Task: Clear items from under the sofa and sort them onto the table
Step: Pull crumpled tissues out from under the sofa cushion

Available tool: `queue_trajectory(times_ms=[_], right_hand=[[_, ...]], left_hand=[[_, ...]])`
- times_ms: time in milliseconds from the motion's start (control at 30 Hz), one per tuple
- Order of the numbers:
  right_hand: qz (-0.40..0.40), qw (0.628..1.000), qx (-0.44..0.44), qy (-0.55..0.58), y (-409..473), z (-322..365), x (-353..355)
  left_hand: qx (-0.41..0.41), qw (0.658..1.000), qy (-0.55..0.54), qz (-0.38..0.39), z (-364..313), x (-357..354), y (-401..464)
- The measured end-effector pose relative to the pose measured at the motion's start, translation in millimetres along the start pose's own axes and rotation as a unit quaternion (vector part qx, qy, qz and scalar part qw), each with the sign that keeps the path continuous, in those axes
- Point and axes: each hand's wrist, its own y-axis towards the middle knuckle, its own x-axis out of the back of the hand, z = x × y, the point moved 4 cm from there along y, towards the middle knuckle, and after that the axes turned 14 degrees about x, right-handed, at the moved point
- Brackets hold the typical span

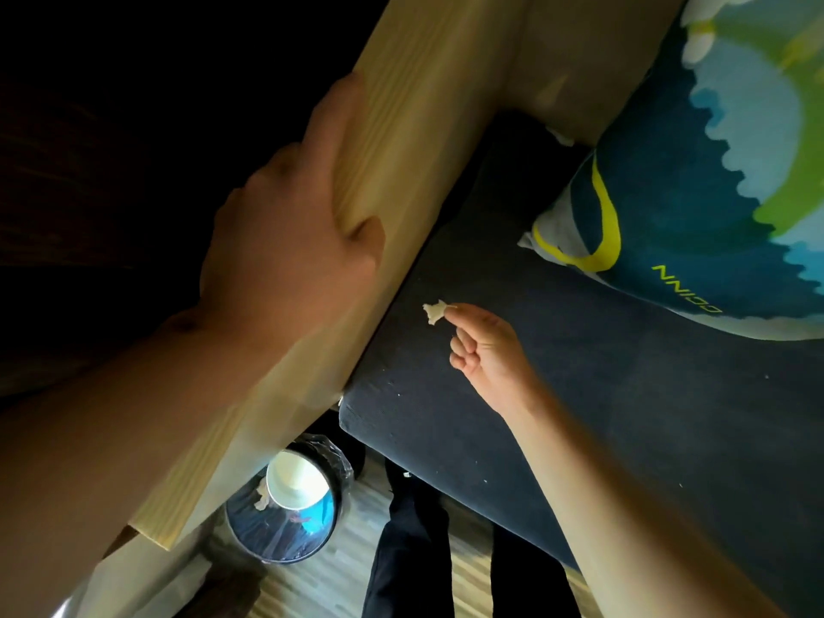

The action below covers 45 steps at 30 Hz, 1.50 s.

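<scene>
My left hand (290, 234) grips the light wooden armrest (401, 127) of the sofa, fingers wrapped over its far side and thumb on the near face. My right hand (486, 350) pinches a small white scrap (434, 312) between thumb and forefinger, just above the dark grey seat cushion (624, 417). The other fingers are curled into the palm.
A blue and green patterned pillow (695, 194) lies on the seat at the upper right. Below the armrest stands a bin with a black liner (249, 528), holding a white paper cup (296, 481) and scraps. My dark trouser legs (410, 550) stand on the wood floor.
</scene>
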Motion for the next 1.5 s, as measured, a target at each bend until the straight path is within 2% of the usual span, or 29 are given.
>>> queue_trajectory(times_ms=[400, 533, 633, 733, 833, 900, 1000, 1067, 1200, 1233, 1267, 1300, 1500], right_hand=[[0.0, 0.979, 0.033, -0.202, -113.2, 49.9, -12.0], [-0.041, 0.977, 0.063, -0.201, -129.4, 66.7, -9.8], [-0.057, 0.982, 0.092, -0.156, -134.6, 78.1, -9.7], [-0.062, 0.987, 0.102, -0.103, -134.6, 86.5, -6.8], [-0.053, 0.99, 0.099, -0.084, -133.5, 91.9, -2.3], [-0.038, 0.99, 0.096, -0.098, -132.2, 97.0, -1.3], [-0.006, 0.983, 0.107, -0.151, -128.3, 108.6, -2.7], [0.014, 0.973, 0.117, -0.199, -123.5, 118.4, -3.7], [0.026, 0.962, 0.116, -0.244, -107.3, 125.0, -1.9], [0.023, 0.961, 0.117, -0.248, -95.3, 124.4, 1.1], [0.018, 0.961, 0.114, -0.253, -93.5, 122.4, 2.7], [0.008, 0.961, 0.112, -0.254, -89.9, 120.4, 3.8], [-0.028, 0.964, 0.124, -0.233, -46.9, 118.0, -0.5]], left_hand=[[-0.091, 0.99, 0.107, -0.012, -11.0, -0.3, -10.0], [-0.083, 0.992, 0.098, 0.007, -15.5, -1.9, -40.9], [-0.084, 0.995, 0.061, 0.013, -15.0, 0.5, -73.2], [-0.032, 0.998, -0.06, 0.002, -14.3, 2.7, -96.0], [-0.038, 0.986, -0.165, -0.005, -26.0, -3.5, -115.9], [0.016, 0.957, -0.283, 0.064, -34.5, -14.8, -121.6], [0.211, 0.857, -0.429, 0.19, -45.6, -38.7, -119.1], [0.295, 0.789, -0.481, 0.243, -55.2, -55.3, -114.8], [0.379, 0.65, -0.583, 0.307, -60.1, -83.4, -104.7], [0.383, 0.625, -0.602, 0.317, -60.0, -94.5, -98.8], [0.384, 0.614, -0.607, 0.326, -59.8, -98.7, -99.9], [0.381, 0.62, -0.601, 0.332, -58.8, -104.0, -99.2], [0.315, 0.702, -0.514, 0.378, -57.7, -134.3, -70.2]])
